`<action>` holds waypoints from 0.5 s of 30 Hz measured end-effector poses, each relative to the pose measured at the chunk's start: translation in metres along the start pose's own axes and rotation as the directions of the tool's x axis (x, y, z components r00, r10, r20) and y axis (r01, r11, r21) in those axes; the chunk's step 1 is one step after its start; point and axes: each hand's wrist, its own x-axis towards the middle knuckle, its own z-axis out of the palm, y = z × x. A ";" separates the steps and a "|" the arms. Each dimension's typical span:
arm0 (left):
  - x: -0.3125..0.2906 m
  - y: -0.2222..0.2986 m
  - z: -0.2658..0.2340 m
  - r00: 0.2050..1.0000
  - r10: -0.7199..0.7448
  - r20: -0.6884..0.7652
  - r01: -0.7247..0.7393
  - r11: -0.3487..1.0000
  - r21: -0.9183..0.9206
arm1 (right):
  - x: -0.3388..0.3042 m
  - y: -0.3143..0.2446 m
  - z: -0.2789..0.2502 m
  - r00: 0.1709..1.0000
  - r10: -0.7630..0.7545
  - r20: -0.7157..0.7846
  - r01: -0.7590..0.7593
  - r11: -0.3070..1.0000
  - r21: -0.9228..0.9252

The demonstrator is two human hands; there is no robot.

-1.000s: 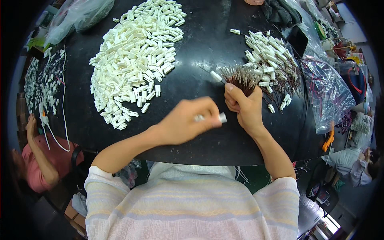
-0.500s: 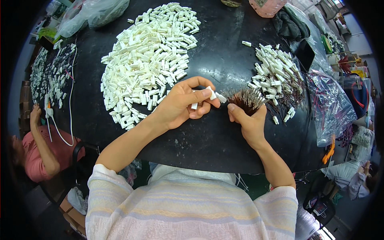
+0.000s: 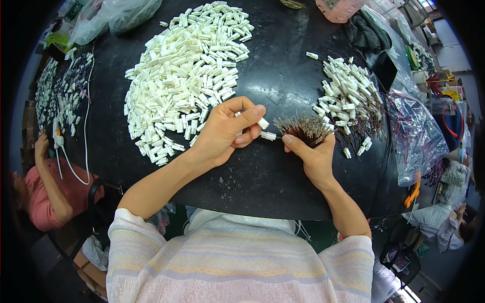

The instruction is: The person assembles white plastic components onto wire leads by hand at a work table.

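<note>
My left hand [image 3: 230, 126] is closed around a few small white plastic connector housings [image 3: 263, 123], one showing at its fingertips. Just below those fingertips, another white housing [image 3: 268, 136] sits on the end of a wire that leads to my right hand [image 3: 314, 156]. That right hand grips a thick bundle of brown wires [image 3: 305, 130] with bare metal terminal ends fanned out upward and to the left. Beyond my left hand spreads a large pile of loose white housings [image 3: 187, 70]. Right of the bundle lies a heap of brown wires with white housings fitted [image 3: 348, 96].
Clear plastic bags [image 3: 417, 136] lie at the table's right, near orange-handled scissors [image 3: 413, 194]. A dark phone-like slab [image 3: 386, 76] rests behind the wired heap. At the left, a white cable [image 3: 89, 116] crosses the black table [image 3: 242, 187]; a co-worker in a pink shirt [image 3: 55, 197] sits there.
My left hand has drawn slightly left of the wire bundle. The housing by the bundle now stands apart on a single wire, lower than before. My right hand has shifted slightly left.
</note>
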 end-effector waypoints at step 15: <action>-0.002 -0.003 0.004 0.998 0.046 -0.048 -0.043 0.998 0.053 | 0.000 -0.004 0.004 0.999 0.030 0.011 -0.029 0.998 -0.052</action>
